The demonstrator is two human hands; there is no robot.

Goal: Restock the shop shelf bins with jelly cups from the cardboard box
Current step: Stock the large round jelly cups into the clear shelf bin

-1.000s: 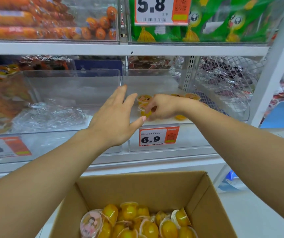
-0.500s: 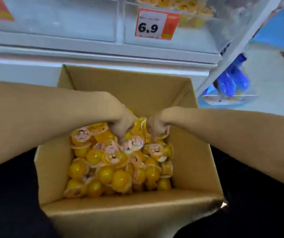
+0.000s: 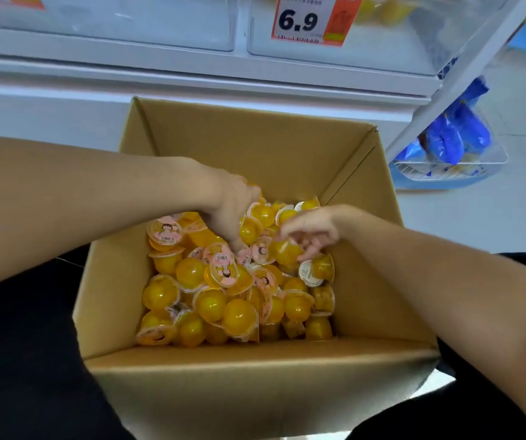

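Both hands are down inside the open cardboard box [image 3: 255, 147], on the heap of yellow jelly cups [image 3: 223, 300] that covers its bottom. The left hand [image 3: 226, 208] reaches in from the box's left wall, its fingers [image 3: 234, 241] pointing down into the cups at the middle of the heap; whether they have hold of a cup cannot be told, since the tips are buried. The right hand [image 3: 310, 231] comes in over the right wall, fingers loosely curled and blurred, touching a cup near the heap's right side; its grip cannot be told either. Many cups lie lid-up with pink cartoon seals, others dome-up. Beyond the box's far wall runs the white shelf edge [image 3: 191, 77], carrying clear shelf bins [image 3: 382, 42]; the right bin bears a 6.9 price tag [image 3: 310, 19] and shows yellow cups inside. Blue packets [image 3: 455, 138] lie in a basket at the right.
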